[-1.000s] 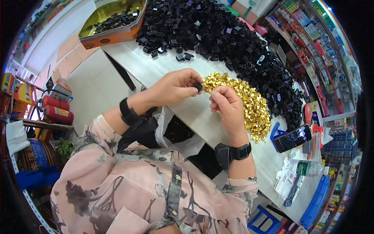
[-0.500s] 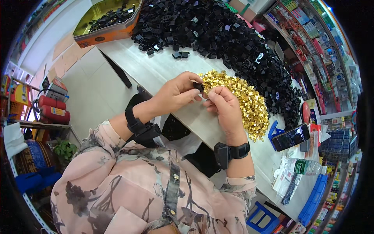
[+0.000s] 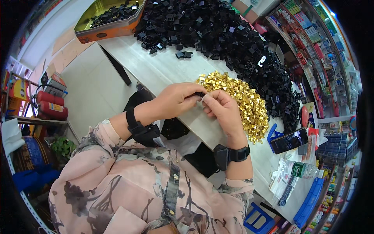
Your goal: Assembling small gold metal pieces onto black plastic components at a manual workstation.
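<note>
Left hand [image 3: 177, 101] and right hand [image 3: 221, 111] met fingertip to fingertip over table [image 3: 163, 72], both pinched on a small black part [image 3: 200, 94]. Gold pile [image 3: 243, 103] just right; black pile [image 3: 233, 43] beyond; phone [image 3: 289, 140] far right.

pink floral sleeves [image 3: 128, 175] – black wristbands [image 3: 230, 154]

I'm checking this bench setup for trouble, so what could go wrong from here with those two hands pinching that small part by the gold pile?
1. The left hand and right hand pinch a small black piece at their fingertips, right beside the gold pieces; if it slips, it may land among them.
2. The black pieces already touch the gold pile, so the two could mix.
3. The phone and water bottle lie close to the gold pile; a spill could wet the phone.
</note>
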Action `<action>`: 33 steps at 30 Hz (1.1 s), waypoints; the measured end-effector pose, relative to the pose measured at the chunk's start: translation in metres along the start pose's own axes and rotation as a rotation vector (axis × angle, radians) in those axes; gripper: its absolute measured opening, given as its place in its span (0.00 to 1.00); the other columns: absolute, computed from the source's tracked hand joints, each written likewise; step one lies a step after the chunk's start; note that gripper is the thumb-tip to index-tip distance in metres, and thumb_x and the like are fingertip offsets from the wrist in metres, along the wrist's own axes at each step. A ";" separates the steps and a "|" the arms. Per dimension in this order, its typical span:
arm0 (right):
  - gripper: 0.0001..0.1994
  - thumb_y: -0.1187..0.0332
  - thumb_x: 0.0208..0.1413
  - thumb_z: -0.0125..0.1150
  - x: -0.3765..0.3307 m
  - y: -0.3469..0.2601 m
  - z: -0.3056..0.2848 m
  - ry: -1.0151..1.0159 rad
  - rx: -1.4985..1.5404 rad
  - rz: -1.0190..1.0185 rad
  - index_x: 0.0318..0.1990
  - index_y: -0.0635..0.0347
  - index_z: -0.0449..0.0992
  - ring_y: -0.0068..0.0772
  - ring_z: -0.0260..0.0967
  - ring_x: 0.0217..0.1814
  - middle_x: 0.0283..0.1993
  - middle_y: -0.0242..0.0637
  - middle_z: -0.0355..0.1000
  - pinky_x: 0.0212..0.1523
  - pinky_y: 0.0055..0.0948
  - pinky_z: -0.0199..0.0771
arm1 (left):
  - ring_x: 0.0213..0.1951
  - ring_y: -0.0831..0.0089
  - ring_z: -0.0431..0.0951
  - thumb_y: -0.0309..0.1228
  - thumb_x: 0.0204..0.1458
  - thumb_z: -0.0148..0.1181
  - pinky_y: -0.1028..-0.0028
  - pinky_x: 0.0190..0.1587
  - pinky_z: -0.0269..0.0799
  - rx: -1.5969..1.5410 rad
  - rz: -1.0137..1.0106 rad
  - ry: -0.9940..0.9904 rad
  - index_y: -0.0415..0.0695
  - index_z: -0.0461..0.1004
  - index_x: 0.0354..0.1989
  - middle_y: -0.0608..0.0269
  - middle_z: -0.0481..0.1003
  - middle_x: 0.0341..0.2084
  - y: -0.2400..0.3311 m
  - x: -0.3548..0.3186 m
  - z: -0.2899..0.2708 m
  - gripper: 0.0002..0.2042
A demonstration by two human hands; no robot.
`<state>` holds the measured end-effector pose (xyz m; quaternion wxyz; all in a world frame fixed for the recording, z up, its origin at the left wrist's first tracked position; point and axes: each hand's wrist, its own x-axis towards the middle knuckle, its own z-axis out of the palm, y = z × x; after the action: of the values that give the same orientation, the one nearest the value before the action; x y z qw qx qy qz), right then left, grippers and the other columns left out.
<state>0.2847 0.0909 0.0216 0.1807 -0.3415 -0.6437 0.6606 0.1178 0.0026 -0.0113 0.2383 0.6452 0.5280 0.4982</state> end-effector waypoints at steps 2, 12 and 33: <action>0.07 0.64 0.56 0.59 0.002 0.003 -0.002 -0.043 -0.051 0.011 0.34 0.58 0.74 0.13 0.66 0.27 0.30 0.26 0.72 0.28 0.13 0.65 | 0.35 0.78 0.75 0.21 0.52 0.53 0.76 0.36 0.71 0.088 0.040 0.004 0.40 0.72 0.45 0.63 0.74 0.32 0.000 -0.001 -0.004 0.12; 0.07 0.66 0.55 0.60 0.021 -0.004 0.015 0.017 0.051 0.011 0.36 0.60 0.74 0.13 0.66 0.26 0.28 0.26 0.72 0.26 0.13 0.64 | 0.28 0.82 0.73 0.26 0.54 0.54 0.82 0.29 0.69 -0.552 -0.366 0.092 0.41 0.72 0.44 0.65 0.74 0.31 -0.007 0.012 -0.032 0.09; 0.05 0.70 0.51 0.58 0.023 0.008 0.014 0.267 -0.920 -0.556 0.33 0.61 0.76 0.34 0.70 0.28 0.30 0.40 0.72 0.30 0.28 0.70 | 0.25 0.86 0.71 0.29 0.54 0.56 0.85 0.25 0.64 -0.544 -0.365 0.116 0.42 0.69 0.49 0.69 0.73 0.29 -0.002 0.005 -0.022 0.13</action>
<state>0.2603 0.0959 0.0081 0.2608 -0.2832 -0.9032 0.1897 0.0976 0.0027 -0.0025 0.4570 0.4230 0.4951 0.6059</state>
